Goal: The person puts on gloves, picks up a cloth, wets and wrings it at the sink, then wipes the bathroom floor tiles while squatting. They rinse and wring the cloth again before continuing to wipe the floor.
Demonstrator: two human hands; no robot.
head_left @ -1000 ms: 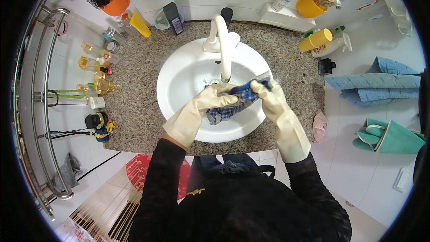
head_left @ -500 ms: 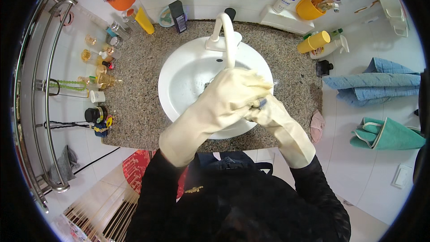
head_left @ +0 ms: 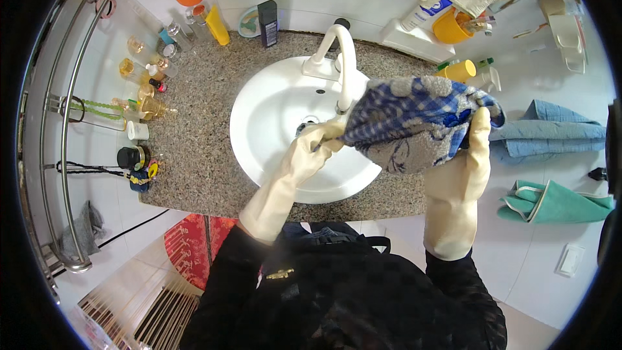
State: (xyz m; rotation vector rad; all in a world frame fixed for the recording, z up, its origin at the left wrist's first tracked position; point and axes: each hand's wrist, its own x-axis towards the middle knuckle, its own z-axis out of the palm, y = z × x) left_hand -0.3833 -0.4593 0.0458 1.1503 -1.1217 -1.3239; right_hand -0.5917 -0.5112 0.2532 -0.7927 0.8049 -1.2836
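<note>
Half a second ago my two hands were pressed together over the basin, with only a scrap of the cloth showing between them; now they are well apart and the cloth (head_left: 414, 123) is opened out between them. My left hand (head_left: 315, 149) is closed, pinching the cloth's left corner just below the tip of the faucet (head_left: 346, 58). My right hand (head_left: 472, 149) grips the other end, thumb laid along the near face; its fingers are mostly hidden behind the fabric. It has shifted to the right, out beyond the basin (head_left: 249, 123).

So the cloth hangs raised between my hands, over the right part of the basin and the surface (head_left: 194, 136) next to it, hiding some of the rim from view.

The cloth is blue-and-white check with greyish, nubbly patches and dark blue marks, its edges rumpled. Both hands are in cream gloves, smooth and wrinkled at the wrists, which meet my black sleeves (head_left: 243, 259). The basin is a glossy white oval, the faucet a white curved tube, and the surface speckled brown-grey stone.
</note>
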